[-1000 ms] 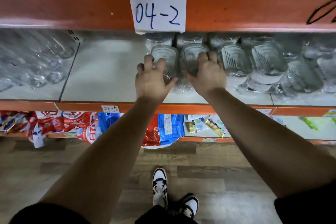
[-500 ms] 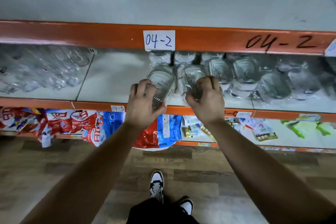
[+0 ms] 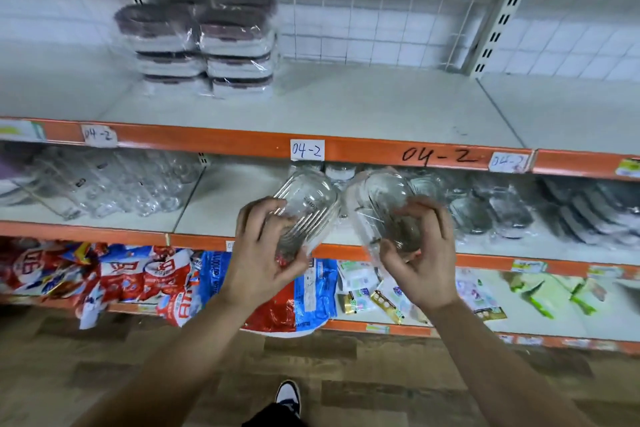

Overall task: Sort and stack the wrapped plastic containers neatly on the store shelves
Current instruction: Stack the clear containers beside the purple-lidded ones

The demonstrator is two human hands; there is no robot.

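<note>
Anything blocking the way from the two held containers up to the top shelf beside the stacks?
Nothing visible. The left hand and right hand hold clear containers before the middle shelf; the top shelf right of the stacks lies bare. Only its orange edge needs clearing.

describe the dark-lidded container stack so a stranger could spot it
Look at the top shelf, above the orange rail marked 04-2. At its back left stands a double stack of wrapped containers. Unlike the clear ones below, these have dark lids.
</note>
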